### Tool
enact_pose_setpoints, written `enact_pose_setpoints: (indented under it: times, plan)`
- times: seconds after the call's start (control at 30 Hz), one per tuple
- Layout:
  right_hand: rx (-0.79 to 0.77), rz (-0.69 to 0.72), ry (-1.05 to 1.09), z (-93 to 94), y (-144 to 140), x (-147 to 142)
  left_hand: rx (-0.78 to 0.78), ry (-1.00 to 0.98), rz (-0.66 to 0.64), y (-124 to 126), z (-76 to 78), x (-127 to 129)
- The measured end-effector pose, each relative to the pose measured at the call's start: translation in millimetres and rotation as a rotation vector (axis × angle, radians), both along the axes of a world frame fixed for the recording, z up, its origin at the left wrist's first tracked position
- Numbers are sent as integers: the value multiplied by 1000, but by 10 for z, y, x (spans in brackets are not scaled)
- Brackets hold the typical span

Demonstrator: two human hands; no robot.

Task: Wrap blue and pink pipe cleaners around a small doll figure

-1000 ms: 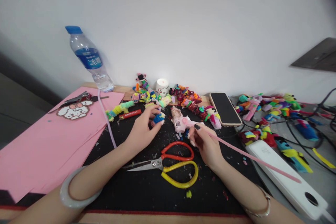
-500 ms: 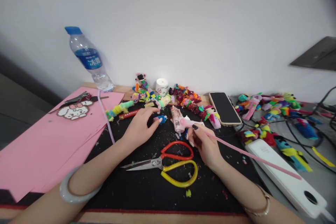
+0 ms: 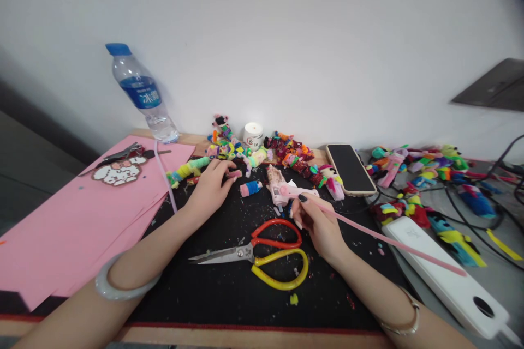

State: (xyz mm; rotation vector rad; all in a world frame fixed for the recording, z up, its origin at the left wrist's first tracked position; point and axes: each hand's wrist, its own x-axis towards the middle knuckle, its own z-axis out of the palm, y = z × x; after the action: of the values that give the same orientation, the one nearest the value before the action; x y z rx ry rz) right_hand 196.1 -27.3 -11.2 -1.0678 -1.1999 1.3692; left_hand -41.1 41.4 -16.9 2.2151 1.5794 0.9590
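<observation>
My left hand (image 3: 210,188) is closed at the fingertips on a small pink fuzzy piece (image 3: 233,174) above the back of the black mat. Just right of it lies a short blue-and-pink pipe cleaner roll (image 3: 250,188), apart from the fingers. My right hand (image 3: 321,226) pinches a long pink pipe cleaner (image 3: 393,241), whose far end trails over a white power strip. A pale pink glue gun (image 3: 280,192) with a browned part rests beside these fingertips. Between my forearms lie scissors (image 3: 249,253) with one red and one yellow handle, blades pointing left.
Pink sheets (image 3: 82,229) cover the left side, and a water bottle (image 3: 143,92) leans on the wall. Colourful pipe cleaner figures (image 3: 295,152) line the back near a white candle (image 3: 252,136). A phone (image 3: 351,169), cables and the power strip (image 3: 446,278) are at right.
My left hand has moved slightly left and back from beside the blue-and-pink roll and now has the pink piece at its fingertips. My right hand has hardly moved.
</observation>
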Motion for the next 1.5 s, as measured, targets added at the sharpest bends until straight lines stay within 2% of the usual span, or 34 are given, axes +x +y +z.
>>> enact_pose_setpoints:
  times: [0.23, 0.33, 0.5, 0.67, 0.93, 1.27, 1.5]
  plan:
    - [1, 28, 29, 22, -1, -6, -65, -80, 17, 10, -41, 10]
    - [5, 32, 44, 20, 8, -7, 7, -121, 15, -22, 3, 50]
    - [9, 146, 116, 23, 1, -9, 92, -176, -181, -169, 135, 159]
    - [5, 269, 98, 28, -41, -4, 173, -143, -392, -311, 164, 244]
    - [7, 290, 39, 11, -42, -23, 193, -64, -510, -380, 167, 270]
    - [72, 314, -135, 53, -49, -18, 111, -29, -505, -417, 115, 260]
    - [92, 321, -182, 70, -48, -32, 91, -33, -500, -417, 105, 244]
